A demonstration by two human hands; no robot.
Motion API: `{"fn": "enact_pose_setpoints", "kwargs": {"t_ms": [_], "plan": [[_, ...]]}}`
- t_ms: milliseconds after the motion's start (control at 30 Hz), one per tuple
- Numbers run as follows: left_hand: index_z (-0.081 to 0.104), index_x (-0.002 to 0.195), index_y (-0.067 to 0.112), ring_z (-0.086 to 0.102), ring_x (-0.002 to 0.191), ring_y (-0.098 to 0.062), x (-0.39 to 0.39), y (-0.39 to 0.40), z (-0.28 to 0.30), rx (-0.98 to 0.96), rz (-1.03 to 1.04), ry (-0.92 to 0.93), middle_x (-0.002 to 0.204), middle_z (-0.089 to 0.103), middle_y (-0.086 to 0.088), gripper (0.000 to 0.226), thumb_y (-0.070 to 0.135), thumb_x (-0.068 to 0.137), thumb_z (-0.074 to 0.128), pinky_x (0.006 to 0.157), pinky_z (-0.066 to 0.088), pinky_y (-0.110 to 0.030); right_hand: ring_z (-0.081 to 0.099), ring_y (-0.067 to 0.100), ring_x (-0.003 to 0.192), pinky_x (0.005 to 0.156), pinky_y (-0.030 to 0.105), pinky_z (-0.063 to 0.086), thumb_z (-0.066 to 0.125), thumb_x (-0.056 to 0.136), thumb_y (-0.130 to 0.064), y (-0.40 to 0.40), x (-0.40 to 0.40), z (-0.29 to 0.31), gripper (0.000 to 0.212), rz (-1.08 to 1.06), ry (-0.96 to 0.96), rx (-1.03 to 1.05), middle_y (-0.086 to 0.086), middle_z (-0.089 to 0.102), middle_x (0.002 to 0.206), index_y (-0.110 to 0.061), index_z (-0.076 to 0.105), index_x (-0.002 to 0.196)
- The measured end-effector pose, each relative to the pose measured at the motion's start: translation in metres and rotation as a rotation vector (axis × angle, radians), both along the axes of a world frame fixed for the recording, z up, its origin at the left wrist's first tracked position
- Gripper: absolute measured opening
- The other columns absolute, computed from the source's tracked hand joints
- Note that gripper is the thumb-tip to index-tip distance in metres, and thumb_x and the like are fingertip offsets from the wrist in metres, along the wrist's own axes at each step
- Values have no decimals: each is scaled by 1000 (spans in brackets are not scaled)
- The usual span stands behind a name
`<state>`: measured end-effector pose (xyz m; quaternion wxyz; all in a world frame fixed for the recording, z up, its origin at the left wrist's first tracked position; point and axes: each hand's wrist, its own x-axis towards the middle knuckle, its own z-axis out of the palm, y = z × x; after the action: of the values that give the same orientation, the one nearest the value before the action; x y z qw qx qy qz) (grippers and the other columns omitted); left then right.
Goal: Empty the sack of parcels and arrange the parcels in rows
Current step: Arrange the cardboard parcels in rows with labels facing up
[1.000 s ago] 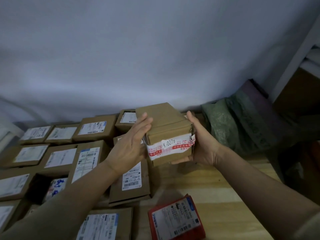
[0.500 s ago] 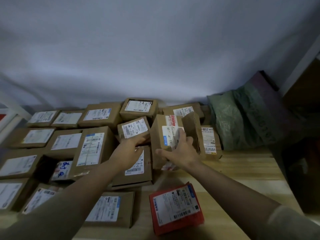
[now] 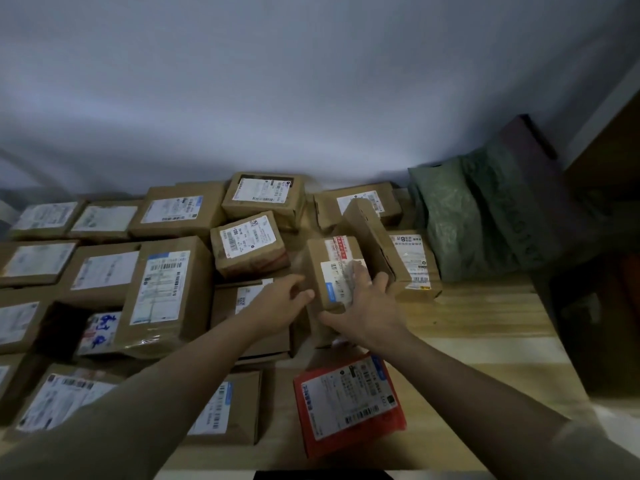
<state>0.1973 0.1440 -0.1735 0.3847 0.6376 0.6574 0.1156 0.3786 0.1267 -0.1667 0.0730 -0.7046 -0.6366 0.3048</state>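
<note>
Against the pale wall, parcels are lying in rows on the wooden table [image 3: 485, 327]. You are setting the taped box [image 3: 332, 268] down mid-table: your right hand [image 3: 367, 310] is gripping its near right corner, your left hand [image 3: 280, 303] is touching its left side, fingers loosely bent. Next, square it, let go, and reach right for the green sack [image 3: 478, 216].

Parcels [image 3: 173, 292] were plain brown cardboard with white labels carrying black barcodes, some with a blue corner strip; one label [image 3: 98, 332] had blue handwritten marks. The held box [image 3: 334, 271] was brown with white tape printed in red, and the flat parcel [image 3: 348, 403] near the front was red with a white, blue-tipped label. Sack [image 3: 481, 216] was dull green with faint dark print, worktop [image 3: 485, 327] pale wood with grain streaks, wall [image 3: 311, 81] flat grey-white.
</note>
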Motion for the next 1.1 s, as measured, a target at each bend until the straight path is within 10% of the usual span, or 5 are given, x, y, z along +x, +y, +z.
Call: {"fn": "enact_pose_setpoints", "kwargs": {"t_ms": [167,467,600,767,1100], "plan": [[49,131,26,58,119,-14,-4,2,0,44,26,-207,134,53,3,39,27,94,61,86,59,-34,56,27,107,83,43,54,51,75,-82,-4,-21,1,100,86,-69,-37,6,34,126,-30,12,151],[25,152,36,6,151,-23,0,-3,6,140,-303,300,164,7,5,78,51,86,64,121,19,-49,53,18,106,77,25,48,73,83,-35,19,23,9,49,-275,-72,586,6,48,123,-18,52,125],[31,150,34,17,148,-21,0,5,13,137,-300,408,163,16,5,76,46,85,67,119,19,-46,47,34,122,98,47,47,74,79,-41,37,45,-12,73,-442,-60,226,16,47,133,-8,43,137],[37,147,35,20,148,-22,-6,11,7,101,-323,387,161,23,4,75,46,81,70,119,22,-49,65,23,91,73,42,58,56,78,-54,38,47,-3,42,-460,188,228,0,64,97,-21,59,105],[45,141,15,58,125,-23,5,26,88,-227,463,-1118,132,63,-10,89,73,74,55,111,38,-42,44,26,105,60,33,52,86,63,-18,17,59,34,59,90,-96,963,12,60,112,-11,53,111]]}}
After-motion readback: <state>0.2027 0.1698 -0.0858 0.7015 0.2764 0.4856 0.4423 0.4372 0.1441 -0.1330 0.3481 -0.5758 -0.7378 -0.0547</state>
